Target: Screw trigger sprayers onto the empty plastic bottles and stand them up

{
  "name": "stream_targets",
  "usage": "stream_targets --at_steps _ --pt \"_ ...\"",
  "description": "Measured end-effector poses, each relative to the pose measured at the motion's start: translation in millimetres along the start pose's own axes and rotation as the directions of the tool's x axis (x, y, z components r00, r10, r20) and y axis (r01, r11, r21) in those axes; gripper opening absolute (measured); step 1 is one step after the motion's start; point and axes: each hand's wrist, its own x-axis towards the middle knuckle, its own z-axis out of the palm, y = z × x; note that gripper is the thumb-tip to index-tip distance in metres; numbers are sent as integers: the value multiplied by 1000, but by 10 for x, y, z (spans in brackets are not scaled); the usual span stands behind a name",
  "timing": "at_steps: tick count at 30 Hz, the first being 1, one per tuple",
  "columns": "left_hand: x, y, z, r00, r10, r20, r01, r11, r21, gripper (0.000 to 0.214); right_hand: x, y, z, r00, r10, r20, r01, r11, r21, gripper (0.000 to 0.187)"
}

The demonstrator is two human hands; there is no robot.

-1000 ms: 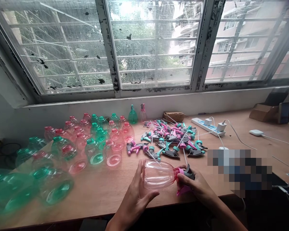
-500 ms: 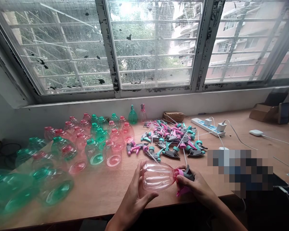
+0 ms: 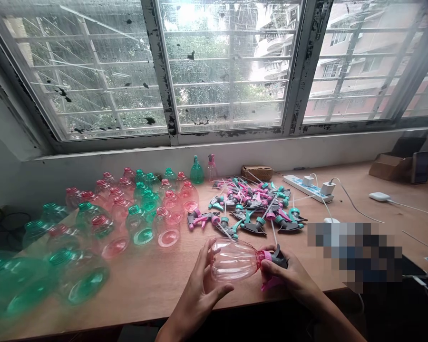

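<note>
My left hand (image 3: 196, 297) is wrapped round the body of a clear pink plastic bottle (image 3: 233, 260), which lies on its side just above the wooden table's (image 3: 146, 280) front edge. At the bottle's neck, my right hand (image 3: 292, 278) grips a pink and grey trigger spray head (image 3: 276, 266). Just beyond, in the middle of the table, lies a heap of loose spray heads (image 3: 253, 204) in pink and teal with thin tubes.
Many empty pink and green bottles (image 3: 121, 213) lie on the left half. A white power strip (image 3: 308, 187) with cables, a white device (image 3: 380, 196), a cardboard box (image 3: 390, 166) and a small woven basket (image 3: 257, 172) sit at the back right. A blurred patch (image 3: 353, 251) is near right.
The bottle and both hands have hardly shifted; my left fingers moved slightly along the bottle's body. Otherwise nothing has changed.
</note>
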Motion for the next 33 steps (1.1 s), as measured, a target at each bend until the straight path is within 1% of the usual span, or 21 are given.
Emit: stream_targets --at_steps 2,8,10,12,15,18,22,25,30,33 --pt "8 4 -6 1000 -2 5 2 1000 15 89 2 1 -5 1000 2 1 -2 1000 -2 44" --pt "5 -114 -23 996 75 -48 -64 979 192 79 15 5 -16 1000 -11 1 11 999 42 44" --pt "2 -129 -23 997 64 -54 -52 981 188 85 14 8 -12 1000 -11 -1 11 999 50 44" --pt "3 -111 -23 998 33 -59 -25 989 143 92 11 9 -6 1000 -5 -3 5 999 44 45" --pt "7 -49 -29 999 -15 -50 19 995 101 90 9 8 2 1000 7 -3 -7 1000 24 45" --pt "8 -14 -37 1000 -10 -30 14 986 167 83 15 6 3 1000 7 -10 -7 1000 14 45" --pt "1 -48 -30 998 51 -36 -41 968 248 81 21 4 4 999 5 -48 -2 999 49 47" --pt "-3 -54 -8 997 65 -42 -53 971 231 79 18 8 4 998 13 -53 -10 998 55 47" --pt "9 40 9 998 18 -64 -10 992 122 84 16 31 -15 999 11 -30 -11 1000 -5 47" --pt "12 46 -1 999 7 -52 -1 992 125 82 20 35 -22 999 13 -30 -13 1000 -14 46"
